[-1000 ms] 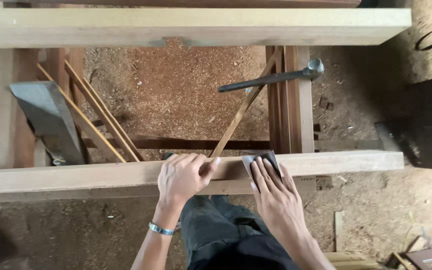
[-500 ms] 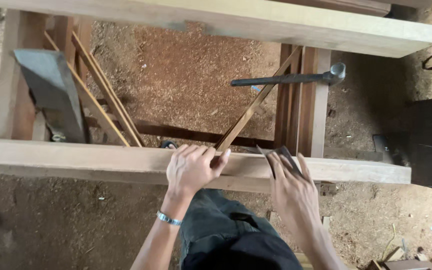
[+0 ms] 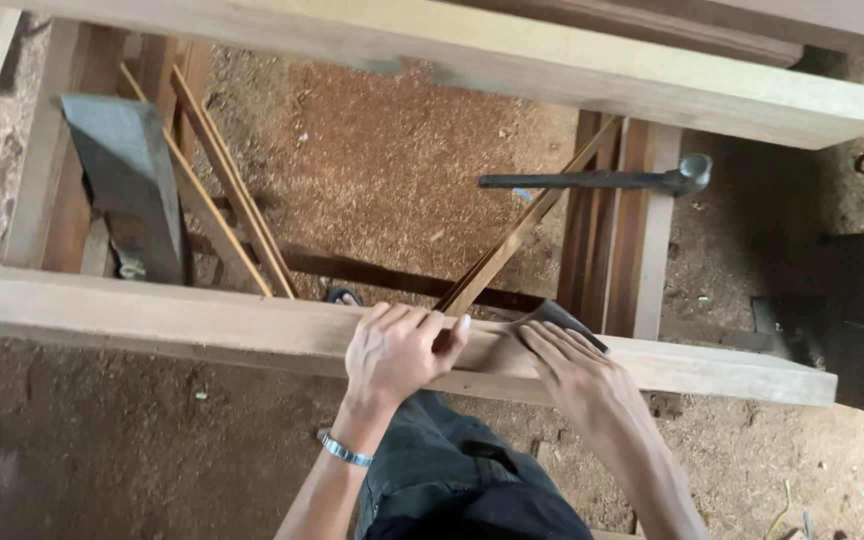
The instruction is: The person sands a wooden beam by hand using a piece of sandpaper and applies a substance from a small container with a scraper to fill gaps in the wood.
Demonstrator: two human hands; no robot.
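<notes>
A long pale wooden beam (image 3: 152,318) lies across in front of me. My left hand (image 3: 402,352) rests on it with the fingers curled over its far edge, right beside the lower end of a thin wooden strip (image 3: 522,235) that leans against the beam. My right hand (image 3: 577,372) lies flat on the beam just to the right and presses a grey sheet of sandpaper (image 3: 555,317) onto the wood. A bracelet is on my left wrist.
A hammer (image 3: 602,180) lies on the upright frame posts (image 3: 642,240) at the right. A second beam (image 3: 552,70) crosses at the top. A grey board (image 3: 127,190) and thin strips (image 3: 222,190) lean at the left. Sawdust covers the ground (image 3: 382,170).
The view has tilted, so the beams now slope. My right hand slid the sandpaper slightly right along the beam and back. My left hand has stayed by the strip's end.
</notes>
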